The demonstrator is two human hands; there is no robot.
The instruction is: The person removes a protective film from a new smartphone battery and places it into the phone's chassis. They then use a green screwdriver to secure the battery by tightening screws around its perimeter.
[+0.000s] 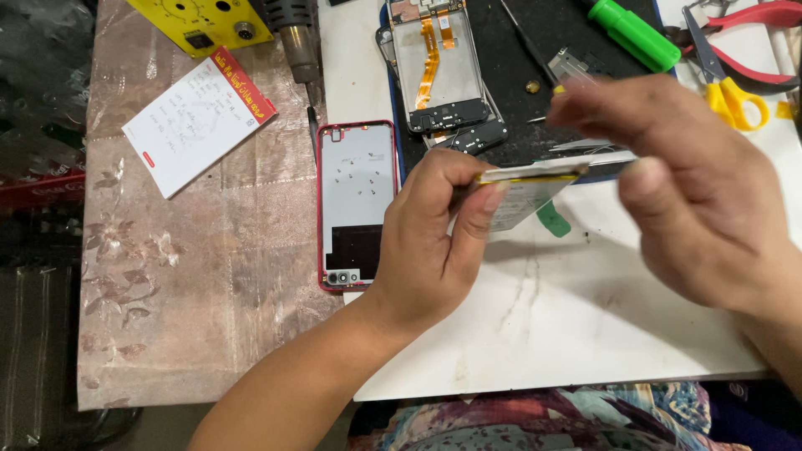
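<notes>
Up over the white work board (551, 334), the left hand (434, 242) pinches a thin, flat phone battery (526, 188) between thumb and fingers, holding it nearly edge-on to the camera. Its top edge shows as a pale yellowish strip, its face below is whitish grey with faint print too small to make out, and a green tab (553, 221) hangs beneath it. The right hand (693, 192) is blurred, its fingertips meeting the far end of the battery; whether it truly grips it I cannot tell. Left of the hands a red-rimmed phone back cover (357, 205) lies flat, inner side up, and an opened phone frame (439, 67) with an orange flex cable rests on the dark mat (535, 50) behind.
</notes>
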